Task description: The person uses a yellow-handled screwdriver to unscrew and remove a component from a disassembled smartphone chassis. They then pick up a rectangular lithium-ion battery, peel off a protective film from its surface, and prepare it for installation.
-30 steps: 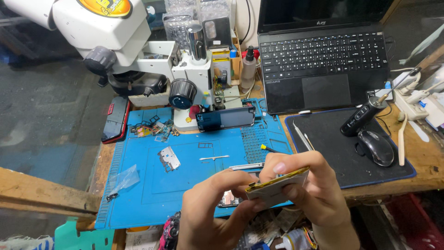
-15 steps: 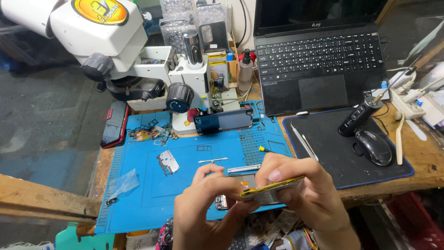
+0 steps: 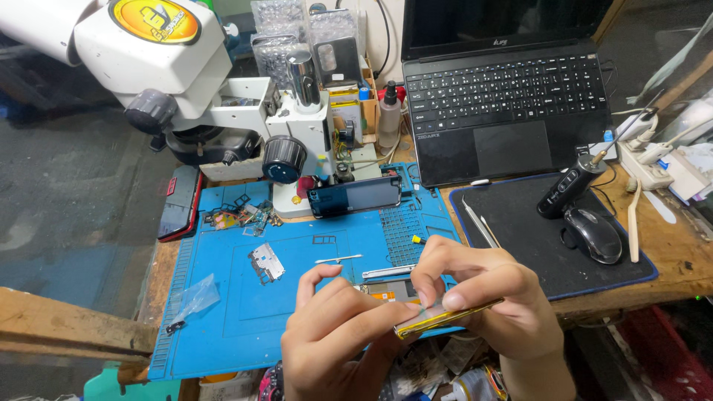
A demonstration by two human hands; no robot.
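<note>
- Both hands have come slightly nearer the camera since the earlier pictures, and the thin gold-edged slab (image 3: 445, 315) they carry now lies flatter, tipped only a little up to the right; everything on the bench (image 3: 683, 260) has kept its place.
- Left hand (image 3: 338, 334): its grip is narrow, fingertips closed on the slab's near left end, seemingly to steady it while the other hand works along the edge.
- Right hand (image 3: 494, 297): thumb and forefinger pinch the slab from above near its middle, so this grip too is closed on the part. Whether a fingernail is prying at a seam I cannot tell.
- The slab is held in the air over the front edge of the blue work mat (image 3: 223, 327), clear of the small parts lying there, probably so nothing gets knocked.
- On the mat: a small metal plate (image 3: 266, 261), a thin strip (image 3: 338, 259), a clear plastic bag (image 3: 194, 295) at the left, and a dark phone (image 3: 355, 197) lying face up near the microscope's base, handy to the lens.
- The white microscope (image 3: 186, 89) carries a round yellow sticker (image 3: 154, 18) on its head, top left.
- Behind it stand clear bubble-wrapped packets (image 3: 290, 37); a white squeeze bottle (image 3: 389, 115) stands beside them.
- Right side: an open black laptop (image 3: 505, 104), and a dark pad (image 3: 535, 230) bearing tweezers (image 3: 479, 223) and a black mouse (image 3: 594, 234).
</note>
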